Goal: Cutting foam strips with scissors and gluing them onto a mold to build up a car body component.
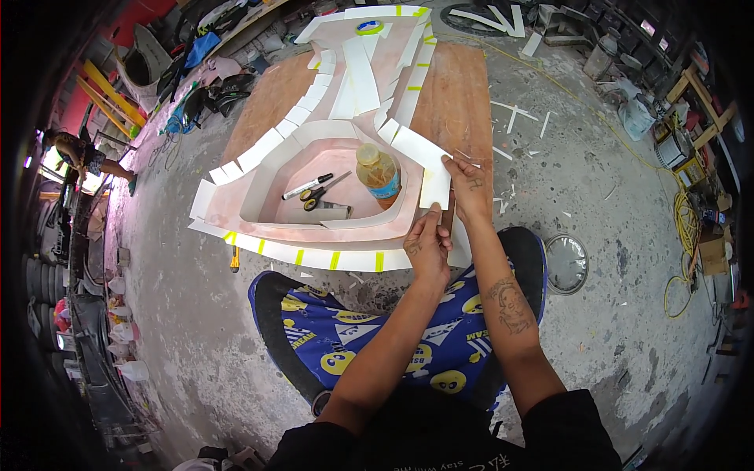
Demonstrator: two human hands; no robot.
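A pale pink moulded panel point(236, 206), edged with white card strips and yellow tape tabs, lies on a brown board. At its right near corner is a white card piece point(434, 187). My right hand point(473, 193) pinches this card's right edge, while my left hand point(428, 250) grips its lower end between thumb and fingers. Inside the panel's recess stand a bottle of brownish liquid point(378, 177), a black-and-white marker point(308, 186), scissors point(314, 198) and a small grey tube point(336, 210). Farther off, a tape roll point(369, 27) rests near loose white strips point(357, 78).
The brown wooden board point(459, 94) sits on a stained concrete floor with white card scraps point(514, 116). A round metal lid or tin point(566, 264) lies right of my knee. A yellow cable point(687, 212) coils at the right; another person point(82, 153) is at the far left.
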